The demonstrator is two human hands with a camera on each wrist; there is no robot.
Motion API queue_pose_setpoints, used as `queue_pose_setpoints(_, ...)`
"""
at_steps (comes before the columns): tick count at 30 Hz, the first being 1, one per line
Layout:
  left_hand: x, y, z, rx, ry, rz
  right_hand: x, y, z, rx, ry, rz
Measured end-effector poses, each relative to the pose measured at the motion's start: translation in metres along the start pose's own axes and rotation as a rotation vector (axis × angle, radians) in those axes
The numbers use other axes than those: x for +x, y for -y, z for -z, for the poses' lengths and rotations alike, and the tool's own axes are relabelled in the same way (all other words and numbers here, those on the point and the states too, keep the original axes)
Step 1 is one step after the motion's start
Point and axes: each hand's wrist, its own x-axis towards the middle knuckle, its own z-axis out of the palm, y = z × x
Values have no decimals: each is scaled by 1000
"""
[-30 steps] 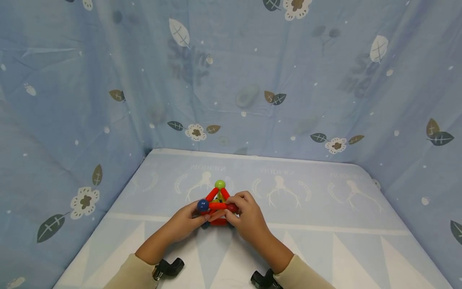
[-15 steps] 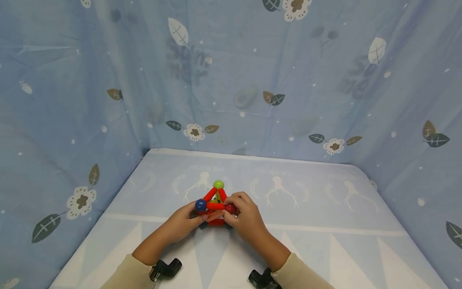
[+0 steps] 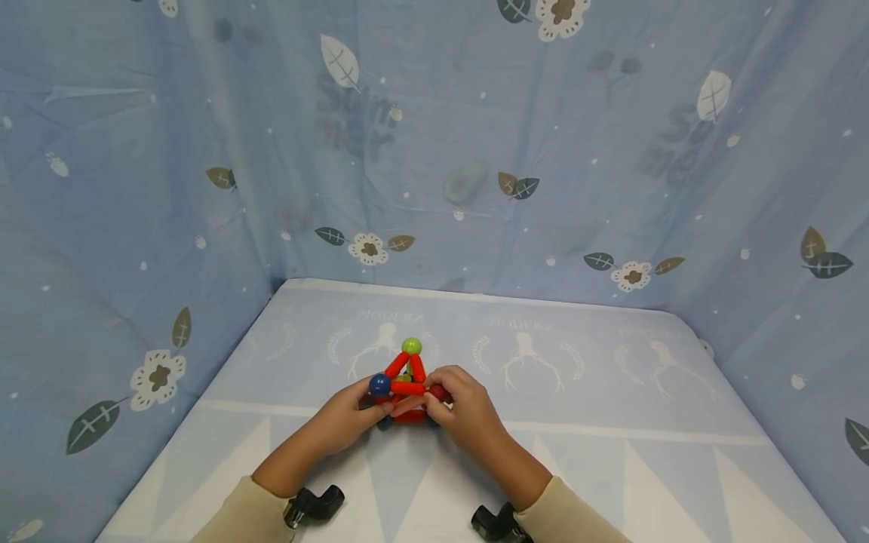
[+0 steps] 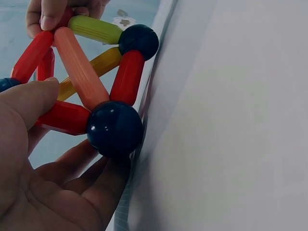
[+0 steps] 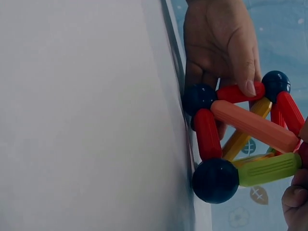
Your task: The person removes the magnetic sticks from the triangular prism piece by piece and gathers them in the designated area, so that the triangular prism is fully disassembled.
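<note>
While the left hand (image 3: 342, 421) is clamping a red rod (image 5: 232, 94), the right hand (image 3: 470, 411), apparently pinching the model's (image 3: 409, 388) three-o'clock red ball (image 3: 440, 393), should be aligning gently.

Site: a small cloth-screened table booth; whether in a home, lab or studio, cannot be told. Evidence: blue curtain (image 3: 434, 151), printed with leaves and flowers, hangs beyond the hands (image 3: 464, 403) and off to both sides of them. Beneath the hands, the table (image 3: 584, 407) carries a pale blue-and-white cover with antler motifs, triangles and inverted lettering. Fabrics look domestic; black wrist-worn cameras (image 3: 314, 505), close behind the hands on the near side, indicate a recording set-up.
</note>
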Motion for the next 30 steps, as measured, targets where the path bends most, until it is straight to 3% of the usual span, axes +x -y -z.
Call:
queue_pose_setpoints(8, 2, 3, 0, -27, 26, -13, 1, -6, 1, 143, -30, -142)
queue_pose_setpoints(15, 1, 3, 2, -11, 28, 8, 7, -16, 8, 236, -24, -189)
queue_pose_setpoints(18, 1, 2, 3, -5, 16, 3, 12, -24, 13, 258, 3, -272)
queue_pose_setpoints(22, 1, 2, 3, -4, 18, 7, 17, -42, 22, 241, 41, -379)
queue_pose_setpoints(30, 0, 2, 0, 11, 22, 30, 26, -93, 42, 76, 110, -563)
